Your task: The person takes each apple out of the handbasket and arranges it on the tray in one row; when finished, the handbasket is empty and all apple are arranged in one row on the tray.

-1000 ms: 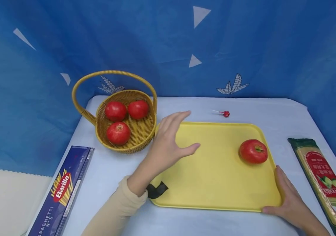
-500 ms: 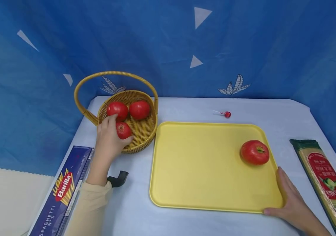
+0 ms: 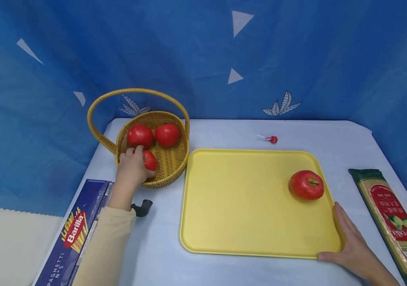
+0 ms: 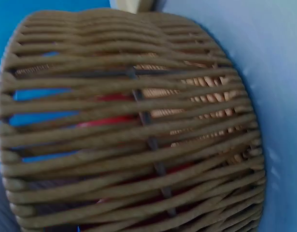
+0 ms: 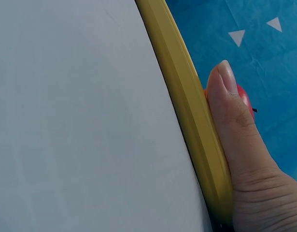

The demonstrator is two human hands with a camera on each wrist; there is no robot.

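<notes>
In the head view, my left hand [image 3: 130, 169] reaches over the front left rim of the wicker basket [image 3: 180, 163]. Its fingers and thumb grip the front red fruit [image 3: 149, 160], partly hiding it. Two other red fruits [image 3: 140, 135] [image 3: 167, 134] lie behind it. The left wrist view is filled by the basket's woven side [image 4: 129, 135], without the hand. At the yellow tray's [image 3: 253, 202] near right corner, my right hand [image 3: 351, 246] rests with fingers extended along the side and thumb at the front edge. One red fruit [image 3: 306, 185] sits on the tray. The straight thumb [image 5: 240, 125] touches the tray's edge [image 5: 191, 116].
A blue spaghetti box [image 3: 72, 234] lies at the left, partly behind the left sleeve. To the right of the tray is a green and red packet [image 3: 391, 218]. A red lollipop [image 3: 272, 139] lies behind the tray, and a blue curtain [image 3: 203, 59] hangs at the back.
My left hand has moved left from over the tray into the basket and has closed round the front fruit. The right hand stays at the tray's corner.
</notes>
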